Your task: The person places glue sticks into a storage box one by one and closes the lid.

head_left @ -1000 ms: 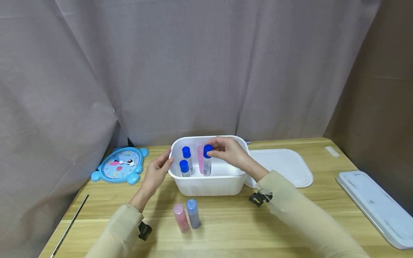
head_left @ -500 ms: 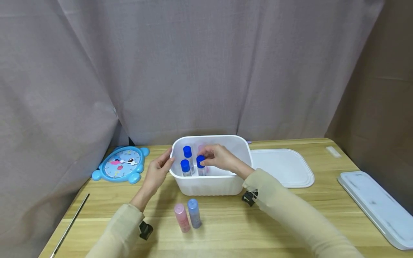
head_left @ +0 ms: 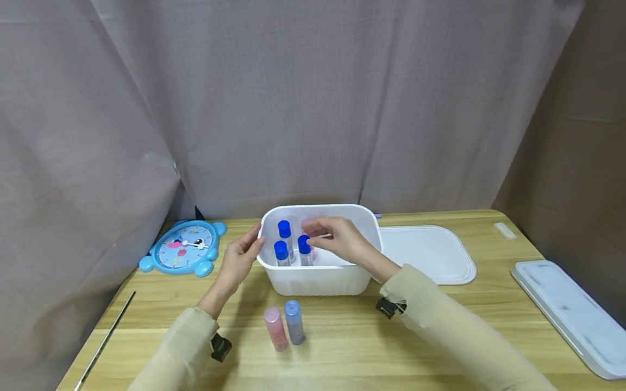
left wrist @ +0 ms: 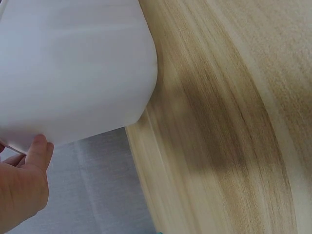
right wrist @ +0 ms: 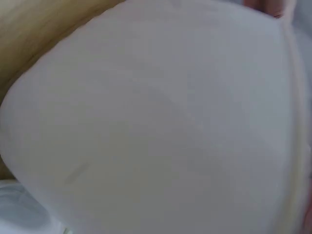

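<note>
A white plastic bin (head_left: 318,282) stands on the wooden table. My left hand (head_left: 238,262) pinches its left rim between thumb and fingers; in the left wrist view its outer wall (left wrist: 78,73) is beside the hand. Inside, at the left, three small clear bottles with blue caps stand upright: a front one (head_left: 281,252), a back one (head_left: 285,232) and a right one (head_left: 304,247). My right hand (head_left: 344,240) is over the bin, its parted fingers just right of the right bottle's cap. They partly hide a pink object behind. Bin wall (right wrist: 161,112) fills the right wrist view.
Before the bin stand a pink bottle (head_left: 276,329) and a blue bottle (head_left: 295,322). A white lid (head_left: 430,255) lies to the right, a long white case (head_left: 569,315) farther right. On the left are a blue toy clock (head_left: 183,248) and a thin metal rod (head_left: 105,342).
My right hand lowered a blue-capped bottle into the bin beside the other two, then loosened its fingers and drew slightly right. My left hand stays on the rim.
</note>
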{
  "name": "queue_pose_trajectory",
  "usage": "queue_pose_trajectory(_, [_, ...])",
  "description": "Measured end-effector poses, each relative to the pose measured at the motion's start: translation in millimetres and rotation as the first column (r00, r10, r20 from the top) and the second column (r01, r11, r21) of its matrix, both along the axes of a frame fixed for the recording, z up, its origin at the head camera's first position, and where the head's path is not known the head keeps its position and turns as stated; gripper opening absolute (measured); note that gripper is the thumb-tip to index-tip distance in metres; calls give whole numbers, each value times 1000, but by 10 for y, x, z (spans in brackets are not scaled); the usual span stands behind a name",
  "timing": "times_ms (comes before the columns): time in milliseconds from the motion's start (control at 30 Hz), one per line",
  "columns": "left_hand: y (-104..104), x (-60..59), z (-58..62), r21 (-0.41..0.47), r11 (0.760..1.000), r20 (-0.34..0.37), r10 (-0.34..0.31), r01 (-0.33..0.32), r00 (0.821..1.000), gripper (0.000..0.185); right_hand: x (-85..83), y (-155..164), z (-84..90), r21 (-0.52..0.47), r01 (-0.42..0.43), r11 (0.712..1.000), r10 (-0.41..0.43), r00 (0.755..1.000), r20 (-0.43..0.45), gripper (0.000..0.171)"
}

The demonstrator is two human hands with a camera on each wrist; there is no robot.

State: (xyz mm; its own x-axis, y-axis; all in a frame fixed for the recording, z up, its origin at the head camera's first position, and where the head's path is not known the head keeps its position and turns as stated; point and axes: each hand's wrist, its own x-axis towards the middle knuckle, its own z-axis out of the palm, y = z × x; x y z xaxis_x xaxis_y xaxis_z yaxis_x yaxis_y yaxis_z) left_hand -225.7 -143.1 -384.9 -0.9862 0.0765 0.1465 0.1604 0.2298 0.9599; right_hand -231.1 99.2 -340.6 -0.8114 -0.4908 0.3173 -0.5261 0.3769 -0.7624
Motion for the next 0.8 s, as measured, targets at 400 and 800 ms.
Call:
queue_pose_trajectory(400, [-3,-6,0,2,1000,7,2,-2,1000,46,607,-101,-175,-120,-352,928,370,905,208,35])
queue_pose_trajectory(800, [0,8,-4,2,1000,7,-2,2,1000,47,611,-71,-298,-44,-398,916,396,886,240,26])
